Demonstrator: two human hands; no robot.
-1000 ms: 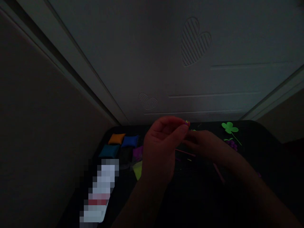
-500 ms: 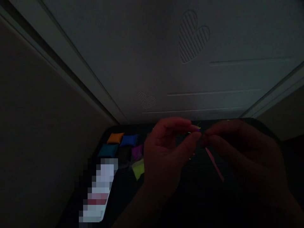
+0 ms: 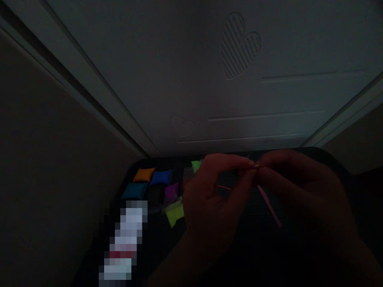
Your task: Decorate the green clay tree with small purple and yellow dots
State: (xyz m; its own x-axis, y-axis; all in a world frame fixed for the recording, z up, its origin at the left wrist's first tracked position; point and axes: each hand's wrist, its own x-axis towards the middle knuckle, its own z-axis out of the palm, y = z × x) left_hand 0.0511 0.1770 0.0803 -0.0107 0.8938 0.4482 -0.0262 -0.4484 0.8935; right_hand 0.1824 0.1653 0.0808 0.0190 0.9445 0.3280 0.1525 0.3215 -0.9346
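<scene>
My left hand pinches a tiny purple piece of what looks like modelling clay, with a yellow-green bit at its edge, between thumb and fingers. From the other side, the closed fingertips of my right hand meet at the same piece. Fingers cover most of it, and the light is dim. Below the fingertips, a pink plastic modelling knife lies on the dark table. A thin pink stick shows partly behind my left hand.
Left of my hands lie soft packets: orange, blue, teal, purple, yellow-green and light green. A blurred-out phone-like object is nearer. A white panel with hearts rises behind the table.
The fingertips of both hands have come together at the small purple piece. My left hand has tilted lower, uncovering the light green packet and the pink stick. The view has shifted slightly.
</scene>
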